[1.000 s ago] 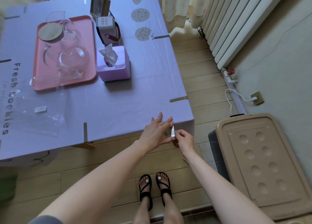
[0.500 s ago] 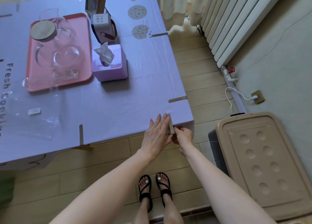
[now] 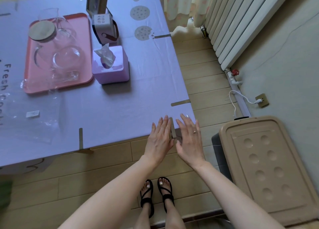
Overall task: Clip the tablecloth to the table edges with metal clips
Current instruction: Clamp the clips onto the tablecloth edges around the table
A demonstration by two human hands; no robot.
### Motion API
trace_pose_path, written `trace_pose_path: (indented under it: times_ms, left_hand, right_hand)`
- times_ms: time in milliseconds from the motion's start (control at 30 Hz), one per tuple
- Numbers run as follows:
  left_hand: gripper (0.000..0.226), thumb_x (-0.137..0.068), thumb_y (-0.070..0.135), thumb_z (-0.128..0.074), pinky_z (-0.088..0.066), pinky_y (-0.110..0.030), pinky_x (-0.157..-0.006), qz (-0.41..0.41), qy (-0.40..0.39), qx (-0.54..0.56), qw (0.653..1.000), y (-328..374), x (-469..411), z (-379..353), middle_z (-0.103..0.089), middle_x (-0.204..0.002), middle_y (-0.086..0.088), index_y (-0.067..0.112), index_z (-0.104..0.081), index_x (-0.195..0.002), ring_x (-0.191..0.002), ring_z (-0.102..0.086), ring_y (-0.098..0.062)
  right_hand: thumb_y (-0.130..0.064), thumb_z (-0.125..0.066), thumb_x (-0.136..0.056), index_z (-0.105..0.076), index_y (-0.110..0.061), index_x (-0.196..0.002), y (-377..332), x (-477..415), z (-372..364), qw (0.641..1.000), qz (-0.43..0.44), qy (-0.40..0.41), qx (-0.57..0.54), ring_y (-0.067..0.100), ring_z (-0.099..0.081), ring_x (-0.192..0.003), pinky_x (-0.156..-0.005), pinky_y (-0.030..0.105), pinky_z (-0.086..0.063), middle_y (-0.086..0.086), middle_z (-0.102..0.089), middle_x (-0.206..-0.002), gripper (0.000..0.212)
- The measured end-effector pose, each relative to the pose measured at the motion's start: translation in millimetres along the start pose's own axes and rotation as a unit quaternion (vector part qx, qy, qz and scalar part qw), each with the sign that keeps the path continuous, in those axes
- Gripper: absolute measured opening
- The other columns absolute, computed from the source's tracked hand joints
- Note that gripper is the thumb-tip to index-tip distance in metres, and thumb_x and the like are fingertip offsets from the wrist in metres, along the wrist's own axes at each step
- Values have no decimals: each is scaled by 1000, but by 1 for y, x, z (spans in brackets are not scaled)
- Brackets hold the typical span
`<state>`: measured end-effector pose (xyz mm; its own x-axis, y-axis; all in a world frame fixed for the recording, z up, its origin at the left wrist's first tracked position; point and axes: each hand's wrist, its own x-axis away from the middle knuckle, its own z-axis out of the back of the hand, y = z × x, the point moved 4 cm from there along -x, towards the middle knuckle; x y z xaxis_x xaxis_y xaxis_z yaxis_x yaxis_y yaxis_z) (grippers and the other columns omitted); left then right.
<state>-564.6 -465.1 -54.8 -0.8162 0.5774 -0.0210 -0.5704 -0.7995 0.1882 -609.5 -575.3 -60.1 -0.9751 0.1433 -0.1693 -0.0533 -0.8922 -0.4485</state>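
Both hands are lying flat, gripping nothing. The left hand (image 3: 159,139) and right hand (image 3: 189,139) are resting straight-fingered on the cloth, left at 9 o'clock and right at 3 o'clock of the clip between them. I cannot tell whether the right palm is touching.

The lilac printed fabric tablecloth (image 3: 120,108) is covering the whole top and draping over the near edge. It is looking thin, soft and faintly creased, so it is probably sliding and bunching easily, and pressing it flat beside the clip is the safe hold.

The pink plastic tray (image 3: 60,88) of glassware is sitting toward 10 o'clock, with the lilac tissue box (image 3: 112,75) just at its 3 o'clock; both are helping weigh the cloth down.

The slim silver metal clip (image 3: 172,127) is sitting over the near edge close to the 5 o'clock corner. It is likely stiff, springy and light, best pinched at its outer end. A second flat metal clip (image 3: 180,102) is gripping the 3 o'clock edge, and a third metal clip (image 3: 80,139) the 6 o'clock edge.
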Motion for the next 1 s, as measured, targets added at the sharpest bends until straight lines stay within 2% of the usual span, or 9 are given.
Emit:
trace_pose_path:
  times_ms: [33,100,167,267,433,633,733,833,1000]
  left_hand:
    - [83,-54,33,-86,-52,-47,-88,-2,-3,-13,1000,1,0,-2,-55,-132,-17,-1,-57,-124,-118,-56,-30]
    - [83,-52,34,-87,-53,-46,-88,-3,-4,-29,1000,2,0,-4,-57,-130,-16,0,-58,-123,-117,-57,-29]
    - [83,-53,34,-87,-53,-46,-88,-3,0,-39,999,3,-1,-6,-57,-130,-15,0,-58,-123,-117,-57,-28]
    - [82,-53,34,-86,-53,-47,-87,-5,17,-46,999,2,-1,-8,-57,-129,-16,0,-58,-123,-117,-57,-29]
    - [77,-48,30,-90,-55,-45,-80,-8,30,-45,999,1,-5,-7,-63,-120,-16,-1,-64,-114,-108,-63,-29]
    - [60,-42,17,-92,-58,-41,-63,34,61,-2,998,-2,-16,-7,-71,-103,-12,3,-73,-97,-91,-70,-24]
    - [47,-48,17,-90,-57,-36,-57,47,72,16,996,-3,-19,-9,-73,-100,-7,7,-75,-92,-88,-71,-20]
    - [27,-64,16,-77,-59,-35,-54,42,90,22,995,-3,-20,-9,-73,-100,-7,8,-75,-90,-86,-71,-20]
    - [43,-51,15,-89,-57,-35,-57,55,68,25,996,-3,-18,-6,-73,-100,-6,8,-75,-91,-88,-71,-20]
  right_hand:
    - [-9,-59,-71,-37,-10,-140,6,-4,-4,998,32,-41,22,23,-24,-143,-117,48,-16,9,-30,-152,72]
    - [-14,-75,-69,-37,-10,-141,15,-7,-10,992,58,-77,75,23,-30,-141,-115,50,-21,8,-32,-152,82]
    - [-18,-84,-64,-45,-10,-136,18,-7,-11,990,58,-77,99,21,-42,-134,-112,48,-31,6,-43,-146,82]
    - [-20,-87,-59,-55,-9,-130,16,-8,-8,989,74,-57,111,21,-50,-128,-107,48,-39,7,-51,-140,79]
    - [-28,-85,-61,-59,-9,-126,17,-10,-7,988,92,-22,118,22,-53,-125,-105,48,-42,6,-54,-137,72]
    - [-19,-83,-66,-69,-11,-110,17,-19,-9,987,102,41,114,22,-66,-107,-96,41,-50,3,-66,-120,47]
    - [-21,-73,-76,-71,-13,-103,17,-22,-11,984,105,84,115,22,-68,-100,-96,36,-48,1,-69,-114,29]
    - [-24,-65,-80,-72,-13,-99,18,-24,-11,981,115,107,116,21,-68,-97,-98,32,-41,1,-70,-110,23]
    - [-23,-61,-83,-72,-13,-98,17,-24,-10,979,123,121,111,21,-68,-98,-96,33,-42,1,-70,-110,21]
